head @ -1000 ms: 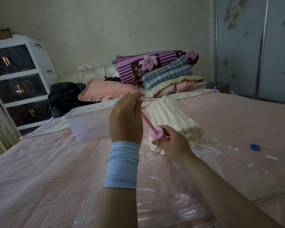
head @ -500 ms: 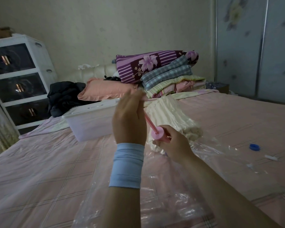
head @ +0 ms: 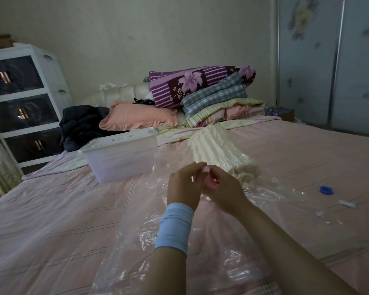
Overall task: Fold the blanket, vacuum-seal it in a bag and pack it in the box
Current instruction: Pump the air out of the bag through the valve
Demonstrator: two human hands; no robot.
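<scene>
Blanket, cream and ribbed, lies rolled up just past the fingertips, with the plastic of the clear vacuum bag glinting over it, about the middle of the bed.

Both hands meet above the bag on a small pink pump. The left hand has its fingers curled in, pinching the pump's upper end. The right hand curls its fingers round the pink body from the other side. The two hands touch, and most of the pump is hidden between them. Whether the pump sits on the bag's valve cannot be told. A pale blue wristband wraps the left wrist.

The bag spreads flat and crinkled from under the forearms toward the near edge of the bed. Left of the blanket, toward the bed's left edge, stands the translucent box with its lid on. Toward the right edge lie a blue cap and a white clip, near each other and well apart from the hands.

At the head of the bed sit a pink pillow, a dark jacket and a stack of folded bedding. A white drawer unit stands off the bed's far left corner.
</scene>
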